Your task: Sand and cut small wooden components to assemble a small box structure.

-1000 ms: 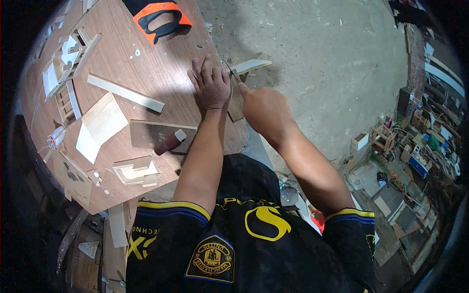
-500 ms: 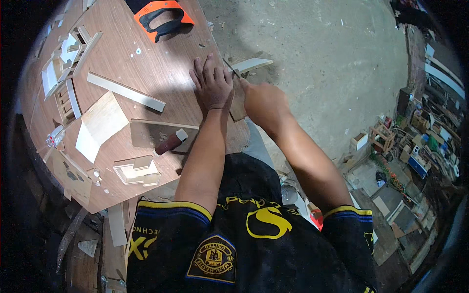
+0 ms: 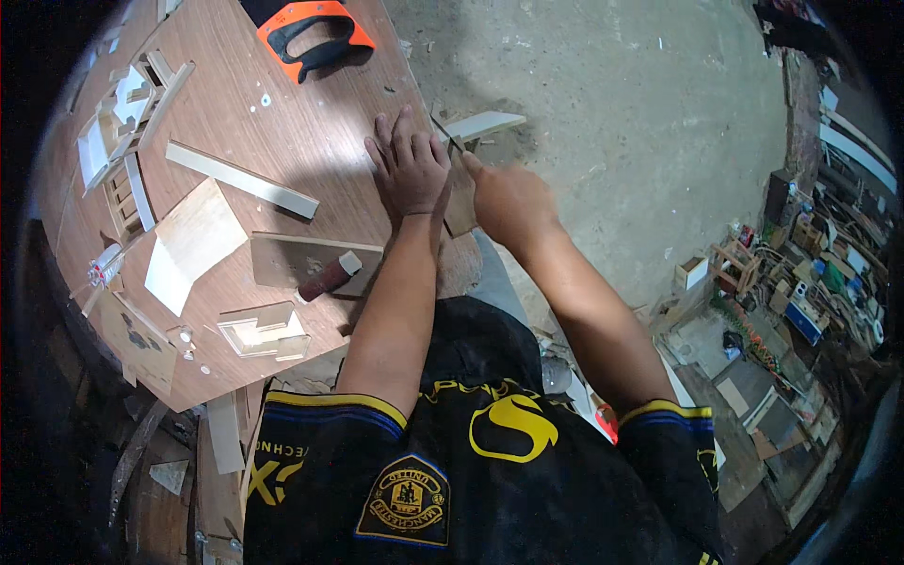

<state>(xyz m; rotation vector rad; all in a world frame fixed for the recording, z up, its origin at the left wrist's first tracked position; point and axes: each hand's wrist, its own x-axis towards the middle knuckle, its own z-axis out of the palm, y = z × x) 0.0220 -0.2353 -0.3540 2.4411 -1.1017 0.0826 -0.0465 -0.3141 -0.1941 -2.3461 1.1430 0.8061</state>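
My left hand [image 3: 414, 172] lies flat near the right edge of the wooden table, fingers stretched out and pressing down. A pale wood strip [image 3: 485, 124] juts past that edge beside its fingers; whether it runs on under the palm is hidden. Just right of the edge, my right hand [image 3: 513, 205] is closed round a tool whose handle is hidden in the fist. Its thin dark blade [image 3: 446, 130] points away from me, between the left hand and the strip. I cannot make out teeth on it. The index finger stretches along the blade's near end.
An orange-and-black saw handle [image 3: 317, 38] lies at the table's far side. Left of my hands are a long wood strip [image 3: 243, 179], a pale board [image 3: 201, 231], a dark red sanding block [image 3: 329, 276] and a wooden assembly [image 3: 132, 122]. Concrete floor [image 3: 621, 141] spreads to the right.
My right hand and the blade have shifted very slightly back and to the right. The left hand stays in place on the table.
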